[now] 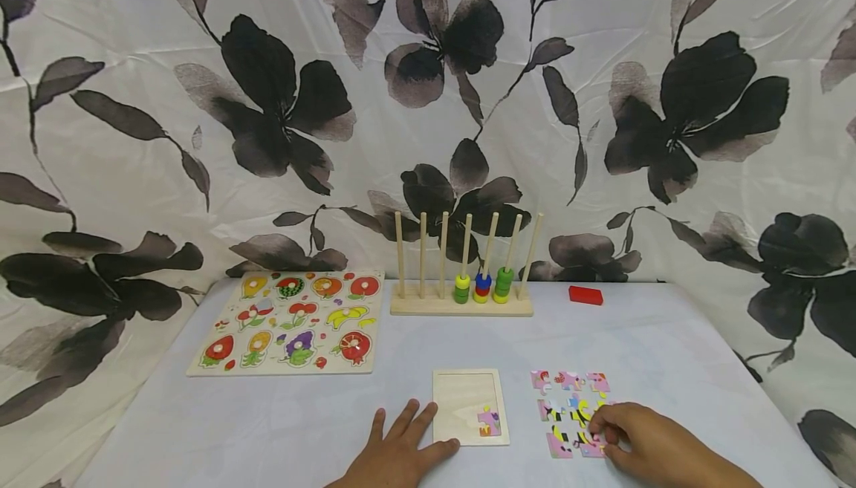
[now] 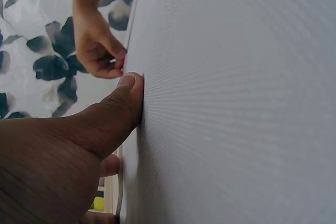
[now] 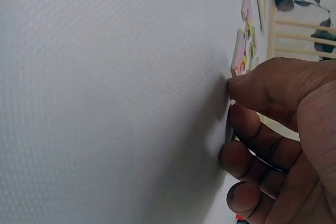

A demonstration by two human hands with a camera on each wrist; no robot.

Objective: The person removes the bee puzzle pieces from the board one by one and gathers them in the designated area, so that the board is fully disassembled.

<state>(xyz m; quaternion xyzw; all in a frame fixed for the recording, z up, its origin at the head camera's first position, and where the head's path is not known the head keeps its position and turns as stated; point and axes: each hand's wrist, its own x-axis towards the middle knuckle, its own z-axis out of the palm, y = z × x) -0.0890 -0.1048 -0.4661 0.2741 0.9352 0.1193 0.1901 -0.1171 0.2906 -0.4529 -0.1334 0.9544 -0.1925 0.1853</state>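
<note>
My left hand lies with fingers spread, touching the left edge and lower corner of a wooden puzzle tray. One pink puzzle piece sits inside the tray at its lower right. To the right, several loose pink and yellow puzzle pieces are laid out in rows. At their lower right corner, my right hand pinches a puzzle piece between thumb and curled fingers, mostly hidden by them. The right wrist view shows this hand low over the tabletop, beside two puzzle pieces.
Behind the tray stands a wooden peg rack with green, yellow, blue and red rings on some pegs. A fruit puzzle board lies at the back left. A red block is at the back right, before a floral cloth.
</note>
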